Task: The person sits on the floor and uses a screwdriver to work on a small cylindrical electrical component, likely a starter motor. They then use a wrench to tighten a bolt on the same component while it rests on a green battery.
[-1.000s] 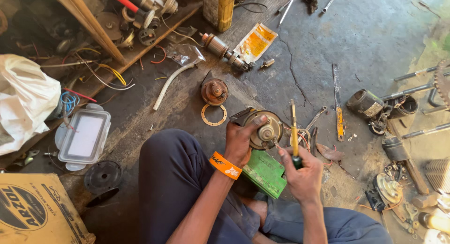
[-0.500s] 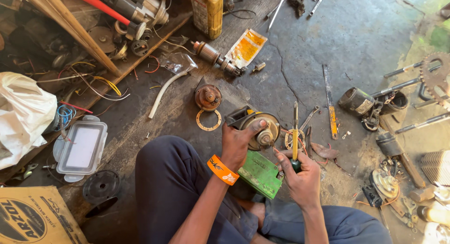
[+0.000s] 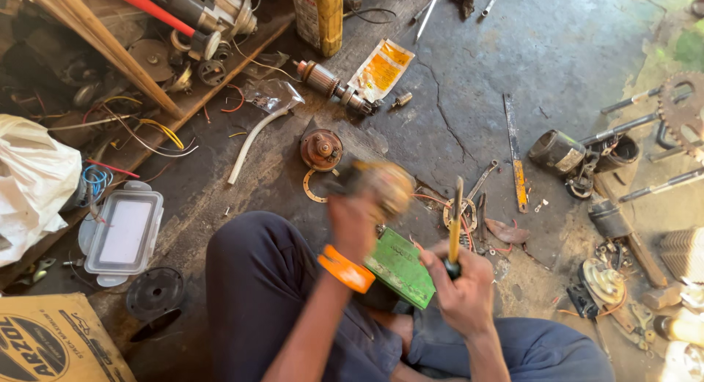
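My left hand, with an orange band at the wrist, grips a round metal motor part that is blurred by motion. My right hand is closed around a screwdriver with a yellow handle, its shaft pointing up and away from me. A green flat box lies between my hands, over my lap. My legs in dark trousers fill the bottom of the view.
On the cracked concrete floor lie a rusty round cap, a brass ring, an armature, a yellow sachet, wrenches, a hacksaw blade, a plastic box, a cardboard box and motor housings.
My left hand has lifted the round motor part and is moving it quickly, so it is blurred. The view has shifted slightly. The screwdriver stays upright in my right hand.
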